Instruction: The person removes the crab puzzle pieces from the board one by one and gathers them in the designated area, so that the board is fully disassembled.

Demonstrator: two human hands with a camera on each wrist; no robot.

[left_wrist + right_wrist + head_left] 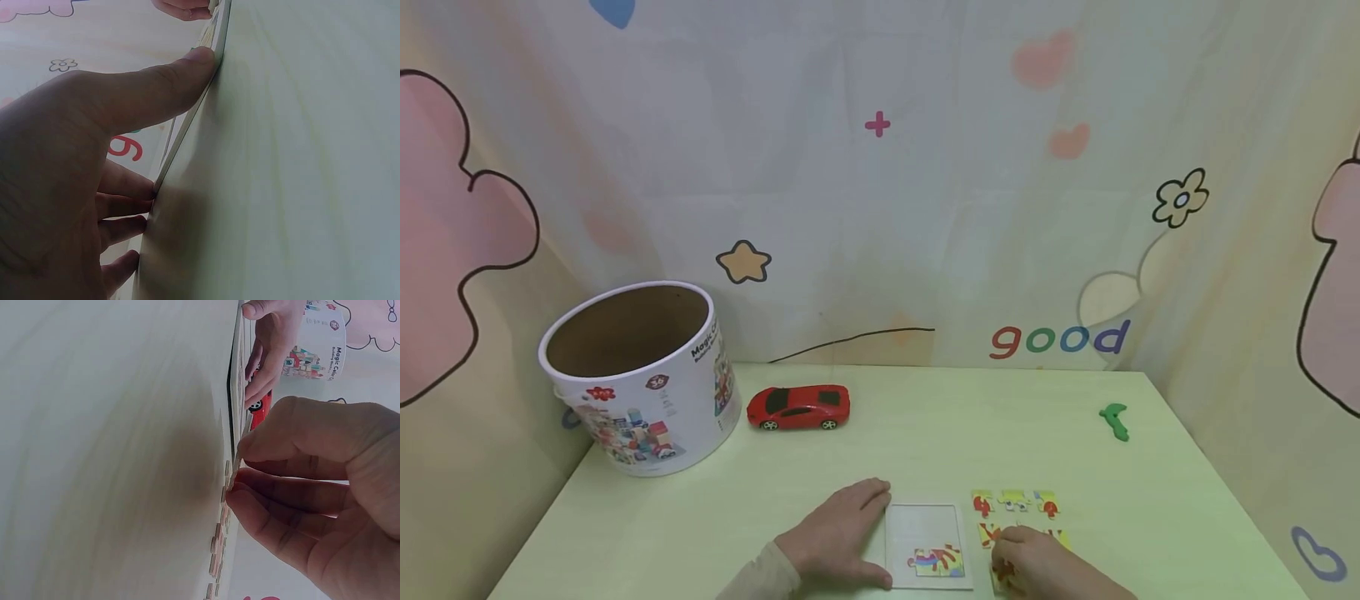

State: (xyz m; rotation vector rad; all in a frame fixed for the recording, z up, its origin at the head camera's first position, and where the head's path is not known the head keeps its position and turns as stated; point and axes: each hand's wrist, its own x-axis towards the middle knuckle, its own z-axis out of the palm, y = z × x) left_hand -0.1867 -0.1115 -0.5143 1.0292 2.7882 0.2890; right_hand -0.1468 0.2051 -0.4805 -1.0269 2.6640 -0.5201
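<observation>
A white puzzle tray (922,527) lies flat near the front of the table, with joined jigsaw pieces (938,561) in its lower right part. My left hand (842,533) rests along the tray's left side, thumb at the lower corner and extended fingers by the upper one. To the right of the tray, my right hand (1037,562) is over the loose jigsaw pieces (1013,500), covering some. Between its thumb and fingertips it pinches a thin jigsaw piece (235,472), seen edge-on in the right wrist view; its picture is hidden there.
Behind my left hand stands a red toy car (800,408). A large white bucket (647,417) with an open top is at the back left. A small green curved object (1116,422) lies at the back right. A printed curtain (880,208) hangs behind the table.
</observation>
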